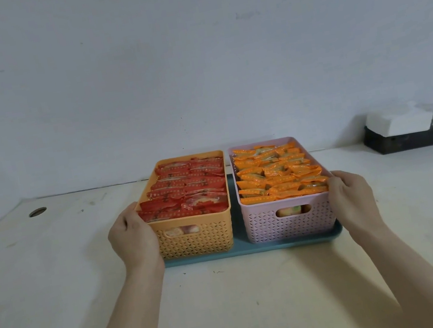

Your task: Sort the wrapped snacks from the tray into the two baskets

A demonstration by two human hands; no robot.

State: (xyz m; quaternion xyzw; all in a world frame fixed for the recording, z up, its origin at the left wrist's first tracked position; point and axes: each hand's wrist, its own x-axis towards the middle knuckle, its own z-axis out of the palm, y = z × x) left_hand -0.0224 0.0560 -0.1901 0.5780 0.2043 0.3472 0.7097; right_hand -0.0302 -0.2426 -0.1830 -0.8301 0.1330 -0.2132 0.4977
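An orange basket point(196, 238) filled with red wrapped snacks point(185, 191) stands on the left half of a teal tray point(251, 248). Beside it on the right stands a pink basket point(290, 224) filled with orange wrapped snacks point(276, 174). My left hand point(132, 238) grips the orange basket's left wall near its front corner, thumb over the rim. My right hand point(352, 199) grips the pink basket's right wall near its front corner in the same way. Both baskets sit upright, a narrow gap between them.
The tray lies on a cream table point(231, 303) against a pale wall. A round cable hole point(37, 211) is at the far left. A dark box point(410, 139) with white paper in it stands at the back right.
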